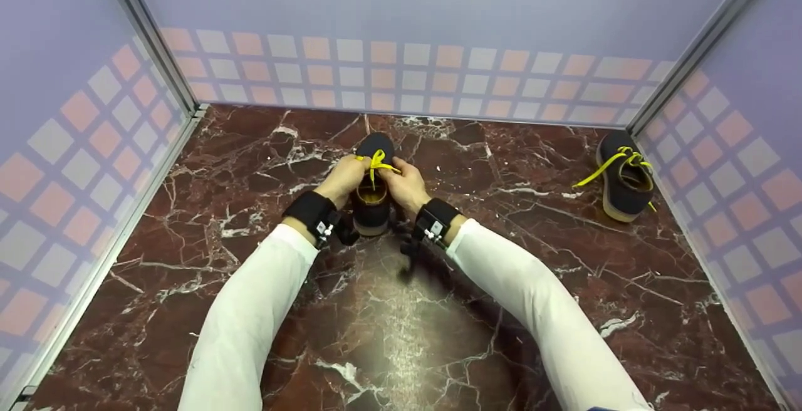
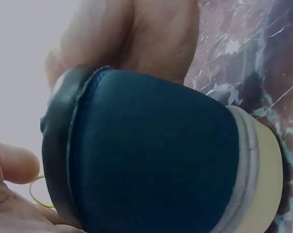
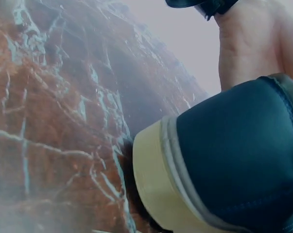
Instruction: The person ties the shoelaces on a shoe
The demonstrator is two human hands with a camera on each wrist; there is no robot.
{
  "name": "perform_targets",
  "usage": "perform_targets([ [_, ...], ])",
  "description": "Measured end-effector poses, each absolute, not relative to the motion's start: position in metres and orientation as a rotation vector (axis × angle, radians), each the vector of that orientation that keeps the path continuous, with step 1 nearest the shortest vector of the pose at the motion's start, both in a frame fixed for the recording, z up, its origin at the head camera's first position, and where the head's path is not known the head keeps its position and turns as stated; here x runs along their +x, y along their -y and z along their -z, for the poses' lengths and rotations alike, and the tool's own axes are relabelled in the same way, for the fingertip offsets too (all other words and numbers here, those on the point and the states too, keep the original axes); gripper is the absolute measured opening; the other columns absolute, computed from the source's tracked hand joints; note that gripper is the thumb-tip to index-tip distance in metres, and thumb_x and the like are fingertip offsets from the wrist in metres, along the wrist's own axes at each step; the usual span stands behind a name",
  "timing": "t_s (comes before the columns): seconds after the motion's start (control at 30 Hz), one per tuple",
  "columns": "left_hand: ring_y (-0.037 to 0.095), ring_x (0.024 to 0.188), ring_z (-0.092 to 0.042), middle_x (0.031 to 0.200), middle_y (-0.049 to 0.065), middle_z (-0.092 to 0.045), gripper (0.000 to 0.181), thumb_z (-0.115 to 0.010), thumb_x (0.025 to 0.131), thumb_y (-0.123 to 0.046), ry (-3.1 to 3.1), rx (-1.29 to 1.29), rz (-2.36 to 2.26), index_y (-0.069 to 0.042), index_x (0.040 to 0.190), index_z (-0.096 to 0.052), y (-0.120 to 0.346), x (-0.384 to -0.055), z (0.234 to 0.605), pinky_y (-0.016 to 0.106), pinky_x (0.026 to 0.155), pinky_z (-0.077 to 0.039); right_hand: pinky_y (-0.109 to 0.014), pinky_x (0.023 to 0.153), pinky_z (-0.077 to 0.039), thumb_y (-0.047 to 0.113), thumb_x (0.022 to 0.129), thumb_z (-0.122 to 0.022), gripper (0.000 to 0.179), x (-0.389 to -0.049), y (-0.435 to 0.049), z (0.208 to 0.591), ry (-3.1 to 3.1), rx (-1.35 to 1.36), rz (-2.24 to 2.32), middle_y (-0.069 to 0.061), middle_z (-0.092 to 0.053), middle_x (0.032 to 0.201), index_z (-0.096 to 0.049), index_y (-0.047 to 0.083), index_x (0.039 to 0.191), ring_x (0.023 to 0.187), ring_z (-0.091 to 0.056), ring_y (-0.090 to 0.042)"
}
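Note:
A dark shoe [image 1: 371, 217] with a pale sole stands on the floor, toe pointing away, between both hands. A yellow shoelace [image 1: 377, 160] lies across its top in a bow shape. My left hand [image 1: 346, 176] pinches the lace on the left side of the bow. On the other side my right hand [image 1: 407, 184] pinches it near the shoe's opening. Both wrist views are filled largely by the blue-looking heel [image 2: 156, 150] and its cream sole [image 3: 158, 179]. The fingertips are mostly hidden behind the shoe there.
A second dark shoe [image 1: 626, 188] with a loosely hanging yellow lace [image 1: 592, 176] stands at the right, near the side wall. Tile-patterned panels [image 1: 413, 72] enclose the veined red-brown floor [image 1: 501, 248] at the back and both sides.

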State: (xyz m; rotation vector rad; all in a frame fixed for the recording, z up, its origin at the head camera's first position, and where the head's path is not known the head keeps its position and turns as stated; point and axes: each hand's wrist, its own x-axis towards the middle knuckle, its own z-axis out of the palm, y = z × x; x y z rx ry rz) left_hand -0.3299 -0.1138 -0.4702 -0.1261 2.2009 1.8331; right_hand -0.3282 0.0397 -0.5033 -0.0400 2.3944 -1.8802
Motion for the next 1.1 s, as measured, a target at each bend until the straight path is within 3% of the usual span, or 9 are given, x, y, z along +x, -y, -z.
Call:
perform_targets([
  [0.13,0.030,0.134,-0.054,0.143,0.020,-0.058,0.045,-0.043,0.116,-0.018,-2.226,-0.141,-1.838,0.013,0.147,-0.055,0.115,-0.336,0.469,0.037,0.122,-0.045,-0.040,0.132,-0.046,0.018,0.106,-0.065,0.071,-0.333,-0.038,0.501,-2.421,-0.056,1.845,-0.030,-0.050,0.171,-0.042,-0.010,0.167,0.159,-0.054,-0.038],
  [0.37,0.035,0.157,-0.045,0.168,0.028,-0.048,0.050,-0.044,0.116,-0.017,-2.269,-0.153,-1.808,0.015,0.154,-0.050,0.118,-0.345,0.469,0.041,0.137,-0.035,-0.040,0.137,-0.040,0.021,0.107,-0.065,0.072,-0.336,-0.033,0.501,-2.417,-0.029,1.837,-0.026,-0.043,0.177,-0.040,-0.007,0.169,0.167,-0.043,-0.036],
  [0.5,0.031,0.148,-0.048,0.161,0.026,-0.052,0.030,-0.044,0.115,-0.018,-2.321,-0.133,-1.743,0.004,0.123,-0.063,0.121,-0.347,0.467,0.037,0.130,-0.040,-0.041,0.137,-0.040,0.020,0.107,-0.065,0.072,-0.337,-0.029,0.502,-2.416,-0.041,1.862,-0.028,-0.042,0.177,-0.039,-0.008,0.169,0.167,-0.043,-0.037],
  [0.63,0.029,0.140,-0.051,0.154,0.023,-0.055,0.022,-0.043,0.115,-0.018,-2.344,-0.121,-1.703,-0.010,0.099,-0.057,0.122,-0.346,0.465,0.034,0.120,-0.044,-0.041,0.135,-0.042,0.019,0.107,-0.064,0.073,-0.336,-0.026,0.501,-2.391,-0.042,1.910,-0.029,-0.042,0.176,-0.039,-0.009,0.168,0.166,-0.045,-0.037],
  [0.93,0.030,0.140,-0.049,0.157,0.023,-0.053,0.015,-0.045,0.113,-0.017,-2.281,-0.158,-1.766,-0.010,0.105,-0.056,0.124,-0.345,0.463,0.035,0.123,-0.042,-0.042,0.135,-0.043,0.018,0.108,-0.063,0.071,-0.337,-0.022,0.501,-2.372,-0.049,1.919,-0.029,-0.044,0.175,-0.038,-0.010,0.168,0.165,-0.047,-0.038],
  [1.1,0.029,0.136,-0.051,0.154,0.022,-0.054,0.016,-0.045,0.113,-0.017,-2.297,-0.152,-1.765,-0.010,0.104,-0.056,0.122,-0.346,0.464,0.032,0.115,-0.044,-0.042,0.134,-0.044,0.017,0.108,-0.063,0.070,-0.338,-0.023,0.500,-2.367,-0.051,1.919,-0.031,-0.044,0.175,-0.039,-0.011,0.168,0.163,-0.048,-0.038],
])
